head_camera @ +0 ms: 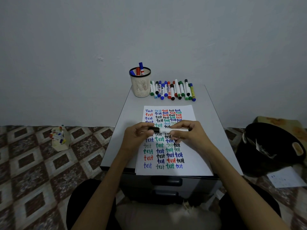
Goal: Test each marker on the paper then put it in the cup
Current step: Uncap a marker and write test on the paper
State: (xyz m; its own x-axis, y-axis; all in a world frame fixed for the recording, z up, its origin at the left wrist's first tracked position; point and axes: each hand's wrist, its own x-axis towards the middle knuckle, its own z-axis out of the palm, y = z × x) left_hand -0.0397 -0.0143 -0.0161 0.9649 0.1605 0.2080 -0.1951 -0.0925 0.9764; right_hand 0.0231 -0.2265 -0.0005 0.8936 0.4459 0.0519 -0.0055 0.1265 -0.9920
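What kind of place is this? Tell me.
Probably a room at home: a drawer cabinet serves as desk, on a patterned floor with a box of markers set down.

Dim, flat light; soft focus, perhaps wide-angle edge distortion.

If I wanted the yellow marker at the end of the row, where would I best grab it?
Probably pinch the yellow marker mid-barrel, coming from above and its right: it lies flat, that side is free, while the row of markers crowds its left.
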